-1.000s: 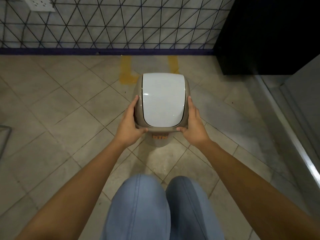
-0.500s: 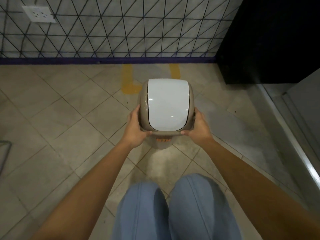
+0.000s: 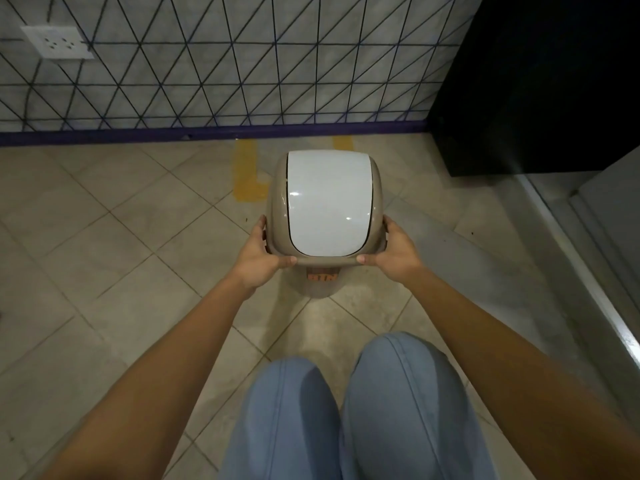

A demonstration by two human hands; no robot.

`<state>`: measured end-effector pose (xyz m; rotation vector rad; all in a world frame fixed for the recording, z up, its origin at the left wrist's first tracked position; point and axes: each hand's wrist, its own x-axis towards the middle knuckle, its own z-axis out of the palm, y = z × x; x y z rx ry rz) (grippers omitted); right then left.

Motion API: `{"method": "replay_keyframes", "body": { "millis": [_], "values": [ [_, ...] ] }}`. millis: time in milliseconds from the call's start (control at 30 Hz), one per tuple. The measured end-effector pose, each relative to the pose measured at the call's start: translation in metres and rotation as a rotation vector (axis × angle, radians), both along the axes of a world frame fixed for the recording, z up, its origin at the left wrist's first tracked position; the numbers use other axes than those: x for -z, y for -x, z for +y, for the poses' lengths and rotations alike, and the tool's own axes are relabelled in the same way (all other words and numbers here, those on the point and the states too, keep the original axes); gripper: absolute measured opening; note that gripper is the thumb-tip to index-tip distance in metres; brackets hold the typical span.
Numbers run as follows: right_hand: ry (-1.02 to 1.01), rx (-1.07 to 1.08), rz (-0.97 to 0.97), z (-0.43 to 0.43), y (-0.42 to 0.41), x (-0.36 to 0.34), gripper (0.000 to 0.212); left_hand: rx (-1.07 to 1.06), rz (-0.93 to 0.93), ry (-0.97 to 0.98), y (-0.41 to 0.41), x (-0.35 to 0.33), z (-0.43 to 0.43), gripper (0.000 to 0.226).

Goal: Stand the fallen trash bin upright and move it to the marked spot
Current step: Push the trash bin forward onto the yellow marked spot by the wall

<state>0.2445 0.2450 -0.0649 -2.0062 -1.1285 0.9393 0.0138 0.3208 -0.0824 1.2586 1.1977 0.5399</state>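
The trash bin [image 3: 325,202] is beige with a white swing lid and an orange label on its front, and it stands upright. My left hand [image 3: 259,258] grips its left rim and my right hand [image 3: 394,254] grips its right rim, thumbs on the near edge. Yellow painted marks [image 3: 247,174] on the floor tiles show to the left and behind the bin; the bin hides part of them. Whether the bin's base touches the floor is hidden.
A wall with black triangle lines [image 3: 221,64] and a purple skirting stands just behind the marks. A white socket [image 3: 57,43] is on the wall at left. A black cabinet [image 3: 540,81] is at right, with a metal threshold [image 3: 588,271]. My knees [image 3: 346,410] are below.
The bin has moved away from me toward the wall and the yellow marks, still held by both hands. The view has tilted up, showing more wall.
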Motion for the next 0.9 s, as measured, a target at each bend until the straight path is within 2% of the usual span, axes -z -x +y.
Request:
{"method": "replay_keyframes", "body": {
  "millis": [133, 267, 433, 500, 567, 633, 900],
  "values": [
    [-0.022, -0.014, 0.014, 0.009, -0.006, -0.002, 0.092, -0.027, 0.014, 0.009, -0.006, 0.001, 0.010, 0.104],
    [-0.008, -0.011, 0.040, 0.019, -0.012, -0.002, 0.093, -0.064, 0.002, 0.009, -0.014, 0.003, 0.017, 0.088],
    [-0.023, -0.026, 0.033, 0.028, -0.017, -0.004, 0.092, -0.089, 0.025, 0.008, -0.020, 0.003, 0.025, 0.093],
    [-0.034, -0.046, 0.016, 0.032, -0.017, -0.005, 0.093, -0.096, 0.113, -0.110, -0.024, 0.001, 0.028, 0.100],
    [-0.071, -0.067, 0.001, 0.035, -0.016, -0.005, 0.094, -0.086, 0.237, -0.310, -0.027, -0.002, 0.031, 0.107],
    [-0.096, -0.086, -0.013, 0.039, -0.016, -0.006, 0.097, -0.046, 0.272, -0.446, -0.030, -0.004, 0.035, 0.108],
    [-0.096, -0.076, -0.012, 0.064, -0.021, -0.011, 0.097, 0.013, 0.282, -0.404, -0.047, -0.016, 0.057, 0.102]
  ]
}}
